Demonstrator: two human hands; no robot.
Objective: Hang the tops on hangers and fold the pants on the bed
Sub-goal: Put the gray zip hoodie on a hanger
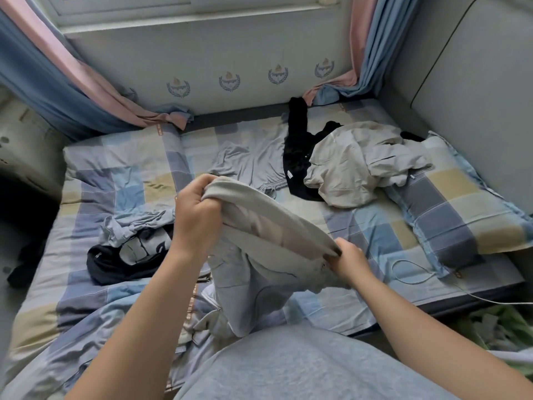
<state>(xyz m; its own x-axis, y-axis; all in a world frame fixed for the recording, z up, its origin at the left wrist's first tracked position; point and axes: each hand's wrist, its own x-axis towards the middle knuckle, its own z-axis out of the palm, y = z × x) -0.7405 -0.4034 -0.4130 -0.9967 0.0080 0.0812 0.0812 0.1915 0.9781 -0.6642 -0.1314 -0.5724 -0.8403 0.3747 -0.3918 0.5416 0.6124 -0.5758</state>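
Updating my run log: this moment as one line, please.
left hand: grips grey pants waistband | right hand: pinches same waistband | bed: other clothes unfolded

Two hands (199, 215) (350, 264), one held garment (259, 226), one bed (360, 226)

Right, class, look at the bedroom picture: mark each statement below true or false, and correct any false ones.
1. Both the left hand and the right hand grip the grey garment. True.
2. The black garment lies neatly folded on the pillow. False: it lies unfolded on the bed, touching the beige jacket.
3. The beige jacket hangs on a hanger. False: it lies crumpled on the bed, and no hanger is visible.
4. A white cable lies on the bed near the pillow. True.
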